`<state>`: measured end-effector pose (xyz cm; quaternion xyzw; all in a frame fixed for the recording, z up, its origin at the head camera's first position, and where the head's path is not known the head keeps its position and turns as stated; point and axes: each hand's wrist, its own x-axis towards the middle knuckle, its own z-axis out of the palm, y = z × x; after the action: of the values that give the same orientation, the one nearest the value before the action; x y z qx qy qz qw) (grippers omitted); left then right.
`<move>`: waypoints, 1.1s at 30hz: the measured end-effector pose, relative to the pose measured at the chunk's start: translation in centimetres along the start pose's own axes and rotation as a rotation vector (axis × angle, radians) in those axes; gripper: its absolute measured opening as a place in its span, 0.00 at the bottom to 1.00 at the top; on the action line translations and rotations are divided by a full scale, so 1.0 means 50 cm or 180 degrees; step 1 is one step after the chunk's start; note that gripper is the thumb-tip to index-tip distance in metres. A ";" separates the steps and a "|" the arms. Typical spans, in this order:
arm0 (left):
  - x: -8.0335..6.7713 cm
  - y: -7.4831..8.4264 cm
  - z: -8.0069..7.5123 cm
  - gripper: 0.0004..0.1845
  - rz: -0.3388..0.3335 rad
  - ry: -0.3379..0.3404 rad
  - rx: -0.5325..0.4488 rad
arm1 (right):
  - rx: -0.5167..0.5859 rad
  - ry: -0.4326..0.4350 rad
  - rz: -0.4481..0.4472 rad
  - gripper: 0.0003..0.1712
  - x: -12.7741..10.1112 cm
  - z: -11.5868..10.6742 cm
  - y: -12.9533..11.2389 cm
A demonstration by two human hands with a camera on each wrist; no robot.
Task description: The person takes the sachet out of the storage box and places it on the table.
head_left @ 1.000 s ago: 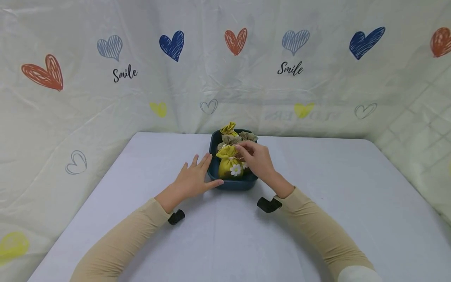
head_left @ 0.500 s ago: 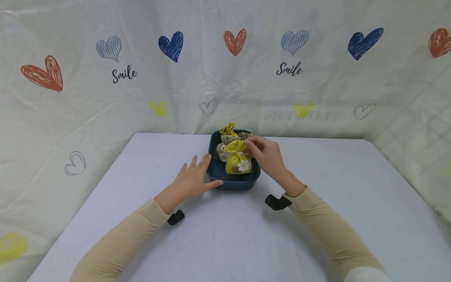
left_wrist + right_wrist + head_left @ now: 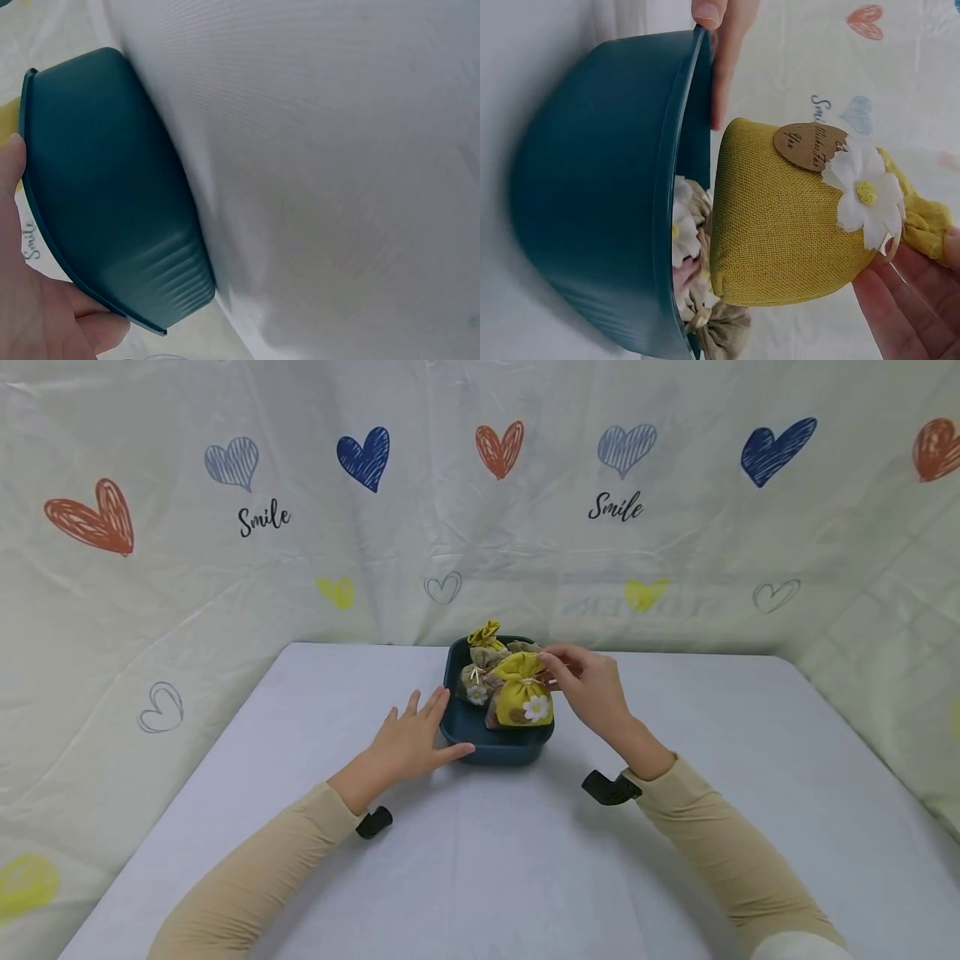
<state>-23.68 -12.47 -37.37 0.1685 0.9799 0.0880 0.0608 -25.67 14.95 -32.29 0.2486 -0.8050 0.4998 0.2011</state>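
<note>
A yellow sachet (image 3: pixel 523 699) with a white daisy and a small round wooden tag on its front hangs just above the right front part of a dark teal tray (image 3: pixel 495 748), lifted clear of the tray's floor. The right hand (image 3: pixel 592 689) holds it by the gathered neck: thumb and fingertips are curled in and pinch the cinched top, with the bag's body dangling below them. In the right wrist view the same sachet (image 3: pixel 795 214) shows beside the tray's rim (image 3: pixel 667 202), its base level with or slightly over the edge, and the fingers (image 3: pixel 907 300) close round the ruffled top at the lower right.

Inside the tray other small pouches remain. A beige sachet (image 3: pixel 477 681) with its own daisy sits at the left middle, a second yellow one (image 3: pixel 486 636) stands at the far edge, and another beige top peeps out behind the lifted bag. Under the raised sachet, the right wrist camera shows beige cloth and white petals (image 3: pixel 686 255) bunched against the tray wall.

The left hand (image 3: pixel 408 743) lies flat on the table with its fingers straight and spread, the thumb and forefinger touching the tray's near left corner; it grips nothing. The left wrist view shows the tray's outer wall (image 3: pixel 105 187) with skin against its rim.

The tray rests at the far middle of a pale lilac table (image 3: pixel 480 860). Behind it hangs a white backdrop (image 3: pixel 150 577) printed with coloured hearts and the word "Smile".
</note>
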 end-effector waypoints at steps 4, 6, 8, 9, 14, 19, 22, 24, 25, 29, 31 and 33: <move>0.002 -0.001 0.000 0.58 0.0008 0.0003 0.0011 | -0.0015 0.0028 0.0004 0.10 0.000 -0.014 -0.002; 0.002 -0.002 -0.001 0.58 -0.0002 0.0015 0.0020 | -0.0031 0.0044 -0.0010 0.11 0.001 -0.021 -0.003; 0.003 -0.003 0.000 0.58 -0.0014 0.0033 0.0033 | -0.0069 0.0058 -0.0014 0.11 0.003 -0.029 -0.003; 0.003 -0.003 0.000 0.58 -0.0018 0.0044 0.0034 | -0.0094 0.0065 -0.0007 0.12 0.003 -0.033 -0.002; 0.000 -0.002 0.001 0.58 -0.0009 0.0042 0.0025 | -0.0169 0.0122 0.0109 0.13 -0.001 -0.055 0.003; 0.000 0.000 0.000 0.57 -0.0010 0.0040 0.0072 | -0.0269 0.0292 0.0087 0.12 -0.003 -0.081 0.013; 0.001 0.001 -0.002 0.57 -0.0007 0.0062 0.0089 | -0.0340 0.0398 0.0049 0.12 -0.001 -0.095 0.019; 0.001 0.000 -0.001 0.57 -0.0008 0.0069 0.0088 | -0.0365 0.0441 0.0053 0.12 0.000 -0.104 0.021; 0.001 0.000 -0.001 0.57 -0.0005 0.0072 0.0083 | -0.0387 0.0459 0.0056 0.13 0.000 -0.108 0.023; 0.001 -0.001 0.002 0.57 -0.0008 0.0048 0.0072 | -0.0462 0.0518 0.0119 0.14 0.000 -0.122 0.036; 0.001 0.000 0.003 0.57 0.0002 0.0046 0.0072 | -0.0504 0.0547 0.0154 0.15 -0.001 -0.129 0.042; 0.000 0.000 0.003 0.57 0.0013 0.0053 0.0068 | -0.0533 0.0580 0.0193 0.16 -0.003 -0.136 0.047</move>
<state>-23.68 -12.44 -37.52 0.1704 0.9809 0.0791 0.0506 -26.46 22.03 -31.16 0.1601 -0.8294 0.4572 0.2783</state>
